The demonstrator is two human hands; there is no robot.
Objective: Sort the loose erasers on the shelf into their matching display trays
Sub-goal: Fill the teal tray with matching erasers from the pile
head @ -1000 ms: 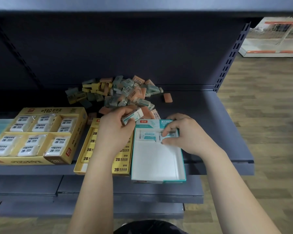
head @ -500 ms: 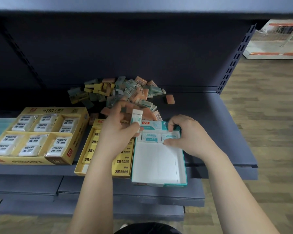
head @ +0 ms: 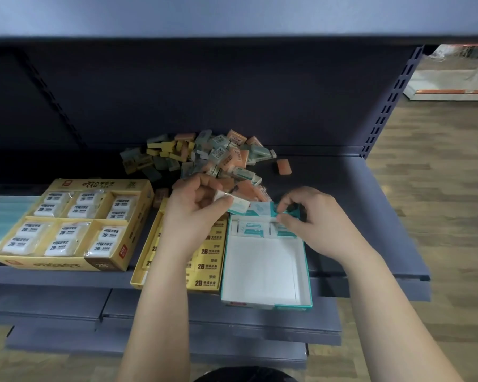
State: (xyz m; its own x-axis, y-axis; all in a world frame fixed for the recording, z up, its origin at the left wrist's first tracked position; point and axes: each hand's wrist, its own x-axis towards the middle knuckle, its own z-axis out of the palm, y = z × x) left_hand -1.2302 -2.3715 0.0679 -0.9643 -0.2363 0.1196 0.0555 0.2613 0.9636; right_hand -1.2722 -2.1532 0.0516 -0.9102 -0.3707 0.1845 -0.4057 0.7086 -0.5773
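A heap of loose erasers (head: 204,158), orange, yellow, green and teal-sleeved, lies at the back of the dark shelf. A teal-edged white tray (head: 262,271) sits at the shelf front with two teal erasers (head: 253,230) in its far row. My left hand (head: 196,213) pinches a teal-and-white eraser (head: 238,205) just above the tray's far left corner. My right hand (head: 312,219) has curled fingers on the right eraser at the tray's far right corner, partly hiding it. A yellow tray of 2B erasers (head: 204,260) lies under my left forearm.
A larger yellow display box (head: 72,224) of wrapped white erasers stands at the left. One orange eraser (head: 283,166) lies apart, right of the heap. The shelf front edge (head: 370,277) and lower shelves run below. Wooden floor is at the right.
My left hand has turned the teal eraser from upright to lying flat and moved it right, toward the tray's back row. My right hand stays at the tray's far right corner.
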